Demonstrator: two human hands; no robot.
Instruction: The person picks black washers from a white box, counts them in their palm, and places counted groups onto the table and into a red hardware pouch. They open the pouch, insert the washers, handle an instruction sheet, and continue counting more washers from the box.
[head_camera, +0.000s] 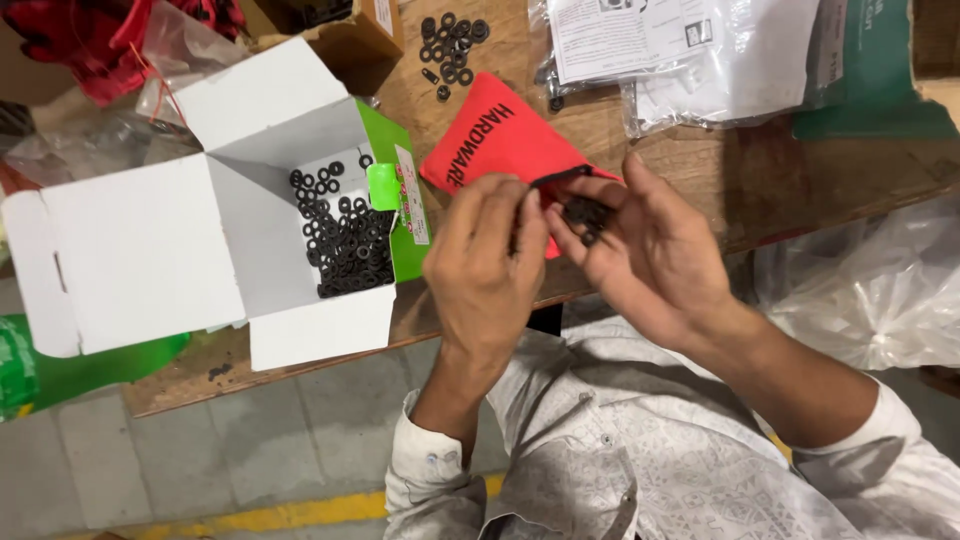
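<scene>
- Patterned pale sleeves fill the bottom of the view, nearest the camera, and lead up to two bare hands that meet over the edge of the wooden table.
- Right hand lies palm up and cupped, half open; a small heap of black washers rests on its fingers.
- Left hand is closed in a pinch, thumb and fingertips gripping the mouth of a red fabric pouch beside that heap.
- Judging by this, the step in hand is loading washers into the pouch: the mouth is held, the handful sits right at it.
- Whatever comes next calls for the mouth to be held wide and the palm tilted slowly, since the washers are small and could roll off onto the floor below.
- Whether any washers are already inside the pouch cannot be told; its body lies flat on the table.
- To the left stands an open white-and-green cardboard box, flaps spread, its bottom partly covered with loose black washers of the same kind.
- Another small cluster of washers lies bare on the table beyond the pouch.
- Clear plastic bags with printed sheets lie at the far right, and a brown carton at the top edge.
</scene>
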